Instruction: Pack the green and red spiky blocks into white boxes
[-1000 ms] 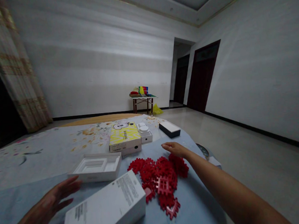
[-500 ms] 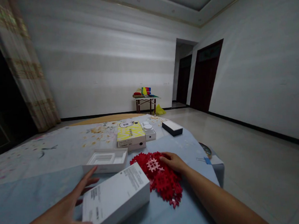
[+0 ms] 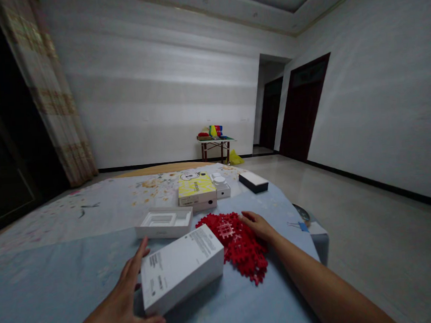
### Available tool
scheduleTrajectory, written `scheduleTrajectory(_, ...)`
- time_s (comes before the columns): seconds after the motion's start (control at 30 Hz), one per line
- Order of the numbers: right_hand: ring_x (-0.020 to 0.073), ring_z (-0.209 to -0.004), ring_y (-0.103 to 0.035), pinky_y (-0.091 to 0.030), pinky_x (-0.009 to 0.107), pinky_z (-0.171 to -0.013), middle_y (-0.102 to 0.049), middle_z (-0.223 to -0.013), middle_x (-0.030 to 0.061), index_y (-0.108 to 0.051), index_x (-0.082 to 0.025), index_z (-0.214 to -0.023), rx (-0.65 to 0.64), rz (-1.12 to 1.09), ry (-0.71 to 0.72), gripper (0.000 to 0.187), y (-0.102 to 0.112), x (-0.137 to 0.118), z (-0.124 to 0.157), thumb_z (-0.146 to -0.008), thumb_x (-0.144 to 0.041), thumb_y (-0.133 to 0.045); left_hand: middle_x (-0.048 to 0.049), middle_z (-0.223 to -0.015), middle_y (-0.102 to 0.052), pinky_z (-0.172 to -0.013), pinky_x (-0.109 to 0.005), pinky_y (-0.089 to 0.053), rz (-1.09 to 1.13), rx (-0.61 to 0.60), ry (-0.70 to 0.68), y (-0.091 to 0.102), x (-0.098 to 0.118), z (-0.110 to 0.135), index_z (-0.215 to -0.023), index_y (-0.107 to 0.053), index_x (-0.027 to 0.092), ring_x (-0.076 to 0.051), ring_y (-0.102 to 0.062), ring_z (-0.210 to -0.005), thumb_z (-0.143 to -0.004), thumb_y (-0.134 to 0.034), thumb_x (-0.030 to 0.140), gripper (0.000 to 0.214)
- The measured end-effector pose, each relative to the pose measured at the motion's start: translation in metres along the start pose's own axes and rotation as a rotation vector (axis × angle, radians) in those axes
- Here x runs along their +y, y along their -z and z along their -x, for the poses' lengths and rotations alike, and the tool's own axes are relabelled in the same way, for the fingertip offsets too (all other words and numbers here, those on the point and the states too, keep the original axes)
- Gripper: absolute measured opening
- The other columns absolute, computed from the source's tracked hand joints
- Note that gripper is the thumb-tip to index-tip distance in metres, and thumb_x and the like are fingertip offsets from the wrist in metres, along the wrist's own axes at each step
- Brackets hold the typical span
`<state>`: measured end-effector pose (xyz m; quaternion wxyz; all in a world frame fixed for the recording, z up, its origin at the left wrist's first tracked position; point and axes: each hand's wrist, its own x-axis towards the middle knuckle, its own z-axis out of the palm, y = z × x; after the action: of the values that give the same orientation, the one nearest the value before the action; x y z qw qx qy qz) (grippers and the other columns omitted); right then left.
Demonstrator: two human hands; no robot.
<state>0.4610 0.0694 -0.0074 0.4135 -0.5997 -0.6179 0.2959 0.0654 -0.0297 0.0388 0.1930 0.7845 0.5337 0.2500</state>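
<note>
The red interlocking pieces (image 3: 241, 249) lie heaped loose on the blue-covered surface (image 3: 60, 273), none of them inside the white box (image 3: 182, 268) or the open white tray (image 3: 165, 222), so the work looks barely begun. The right hand (image 3: 257, 225) rests, fingers loosely curled, on the far right edge of the heap, touching pieces but gripping none that I can see. The left hand (image 3: 131, 300) is spread open against the near left side of the white box, which lies just left of the heap.
</note>
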Motion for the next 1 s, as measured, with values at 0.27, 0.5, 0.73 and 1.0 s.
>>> scheduleTrajectory(0.27,0.0234,-0.109,-0.053,-0.038,0.038,-0.097,-0.062,-0.113,0.0077,-0.058,-0.015,-0.112,-0.060,-0.016,0.073,0.048,-0.005,-0.012,0.009,-0.076,-0.046,-0.053,-0.0150,-0.143,-0.025,-0.107,-0.050,-0.019,0.137,0.028,0.054,-0.021,-0.002,-0.003,-0.139,0.011,0.027,-0.031,-0.028,-0.130,-0.064,-0.064,0.029,0.106)
scheduleTrajectory(0.5,0.0229,-0.106,-0.055,-0.039,0.037,-0.096,-0.063,-0.111,0.0077,-0.060,-0.014,-0.109,-0.049,-0.008,0.071,0.046,-0.007,-0.015,0.009,-0.075,-0.044,-0.055,-0.0132,-0.138,-0.031,-0.104,-0.046,-0.030,0.228,0.002,0.107,-0.016,0.003,-0.004,-0.135,-0.007,0.029,-0.029,-0.041,-0.121,-0.060,-0.068,0.032,0.097)
scheduleTrajectory(0.73,0.0233,-0.103,-0.057,-0.043,0.037,-0.092,-0.065,-0.107,0.0064,-0.061,-0.015,-0.108,-0.066,-0.052,0.058,0.044,-0.011,-0.016,0.008,-0.075,-0.043,-0.055,-0.0123,-0.131,-0.044,-0.097,-0.039,-0.039,0.228,0.110,0.112,-0.016,0.003,-0.005,-0.132,-0.023,0.026,-0.028,-0.049,-0.114,-0.056,-0.069,0.044,0.091)
scheduleTrajectory(1.0,0.0228,-0.101,-0.057,-0.041,0.035,-0.092,-0.064,-0.109,0.0060,-0.062,-0.016,-0.109,-0.079,0.002,0.075,0.045,-0.031,-0.034,0.014,-0.075,-0.044,-0.054,-0.0079,-0.120,-0.053,-0.076,-0.030,-0.051,0.218,0.328,0.168,0.001,0.000,0.010,-0.124,-0.037,0.028,-0.026,-0.060,-0.094,-0.050,-0.068,0.049,0.084)
